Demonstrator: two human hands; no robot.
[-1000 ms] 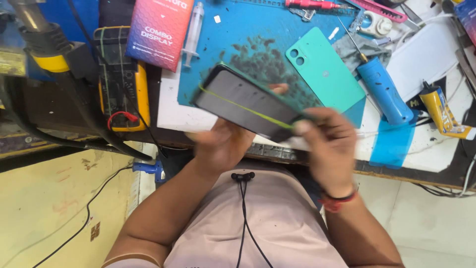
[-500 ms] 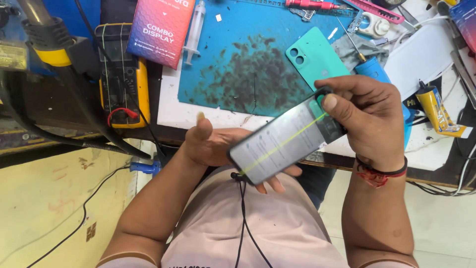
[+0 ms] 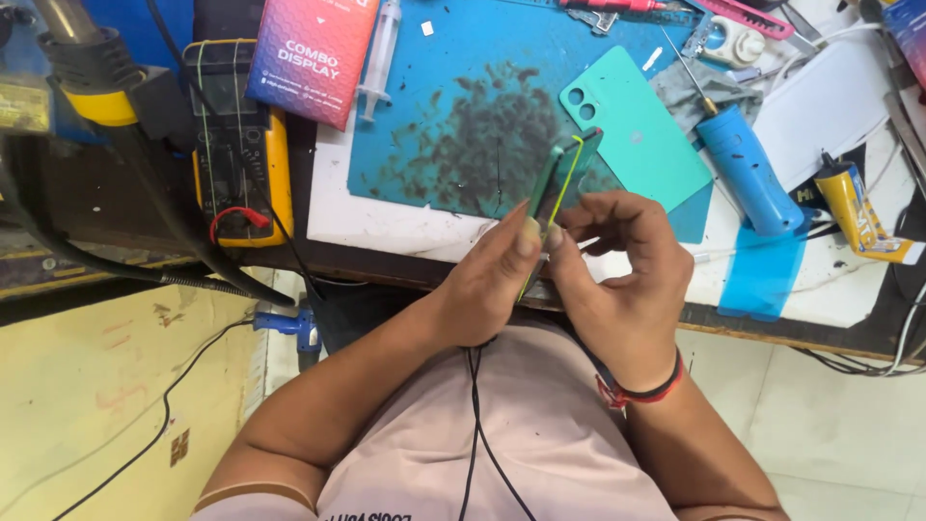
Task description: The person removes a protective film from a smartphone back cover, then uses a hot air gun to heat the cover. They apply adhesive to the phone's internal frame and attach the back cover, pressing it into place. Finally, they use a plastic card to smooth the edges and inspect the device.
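A green phone (image 3: 558, 183) with a yellow rubber band around it stands on edge, seen edge-on, above the front of the workbench. My left hand (image 3: 482, 280) grips it from the left, fingers along its side. My right hand (image 3: 627, 280) presses against it from the right, fingertips at the band. A teal phone back cover (image 3: 641, 135) lies just behind on the blue work mat (image 3: 453, 106), which is smeared with dark residue.
A blue electric screwdriver (image 3: 743, 169) lies right of the cover, and a yellow glue tube (image 3: 854, 207) further right. A syringe (image 3: 378, 53) and a pink box (image 3: 313, 58) lie at the mat's left. A yellow multimeter (image 3: 241, 145) and black hoses (image 3: 145, 260) sit at the left.
The phone has turned from lying flat, screen up, to standing on edge. Both hands have closed in on it from either side, and it has moved up toward the mat.
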